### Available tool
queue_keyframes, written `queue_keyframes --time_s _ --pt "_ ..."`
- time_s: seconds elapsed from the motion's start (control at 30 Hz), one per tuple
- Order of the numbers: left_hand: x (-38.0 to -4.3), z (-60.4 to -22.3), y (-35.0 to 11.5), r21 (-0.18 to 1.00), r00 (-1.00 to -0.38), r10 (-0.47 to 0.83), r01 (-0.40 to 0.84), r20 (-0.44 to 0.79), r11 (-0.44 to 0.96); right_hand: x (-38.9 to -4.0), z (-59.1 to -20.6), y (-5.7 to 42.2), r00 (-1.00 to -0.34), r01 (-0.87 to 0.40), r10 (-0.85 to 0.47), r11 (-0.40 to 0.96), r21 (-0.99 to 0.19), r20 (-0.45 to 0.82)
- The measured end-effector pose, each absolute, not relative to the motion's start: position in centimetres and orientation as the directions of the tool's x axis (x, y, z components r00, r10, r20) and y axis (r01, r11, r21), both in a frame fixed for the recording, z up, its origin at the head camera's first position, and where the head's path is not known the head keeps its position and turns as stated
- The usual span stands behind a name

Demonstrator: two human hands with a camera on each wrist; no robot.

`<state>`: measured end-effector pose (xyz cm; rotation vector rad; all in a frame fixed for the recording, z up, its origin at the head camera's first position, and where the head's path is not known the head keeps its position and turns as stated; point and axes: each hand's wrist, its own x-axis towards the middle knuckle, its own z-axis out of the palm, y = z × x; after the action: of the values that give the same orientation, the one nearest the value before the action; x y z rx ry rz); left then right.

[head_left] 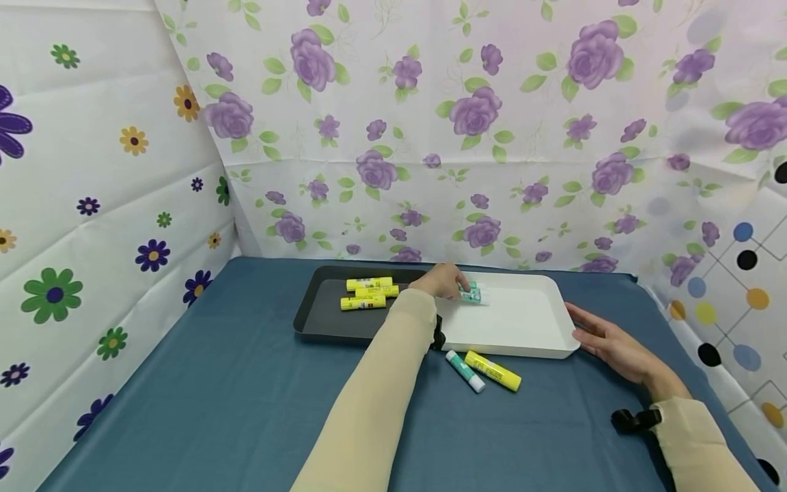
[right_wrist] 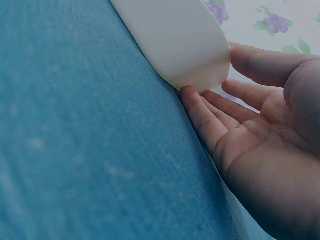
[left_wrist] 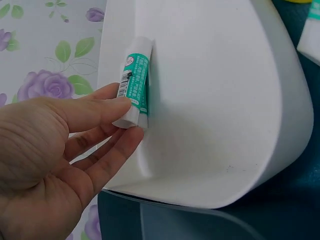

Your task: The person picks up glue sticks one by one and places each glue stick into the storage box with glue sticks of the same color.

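My left hand (head_left: 440,280) reaches across to the white tray (head_left: 522,321) and pinches one end of a green-and-white glue stick (left_wrist: 136,75) between thumb and fingers. A second green-and-white glue stick (left_wrist: 144,102) lies right beside it, mostly hidden, along the tray's far wall. At the tray's near right corner, my right hand (head_left: 617,348) touches the outside of the wall. In the right wrist view its fingers (right_wrist: 205,117) extend against the white wall, thumb near the rim.
A black tray (head_left: 320,311) adjoins the white one on the left, with several yellow glue sticks (head_left: 363,302) in it. In front of the white tray, a green-and-white glue stick (head_left: 465,371) and a yellow glue stick (head_left: 493,371) lie on the blue cloth (head_left: 233,403). Flowered sheets hang behind.
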<state>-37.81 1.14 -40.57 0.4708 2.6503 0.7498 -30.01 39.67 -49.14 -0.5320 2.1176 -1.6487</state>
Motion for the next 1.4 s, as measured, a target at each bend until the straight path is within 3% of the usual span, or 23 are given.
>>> queue_keyframes --time_s 1.0,1.4 --pt "-37.3 -41.1 0.8 0.523 -0.923 0.345 0.21 -0.173 0.826 -30.0 -48.9 39.6 -0.84 -0.043 -0.536 0.224 -0.974 -0.087" --pt "-36.9 -39.5 0.4 0.619 -0.883 0.453 0.289 -0.122 0.73 -30.2 -49.2 39.8 -0.848 -0.04 -0.522 0.231 -0.972 -0.089"
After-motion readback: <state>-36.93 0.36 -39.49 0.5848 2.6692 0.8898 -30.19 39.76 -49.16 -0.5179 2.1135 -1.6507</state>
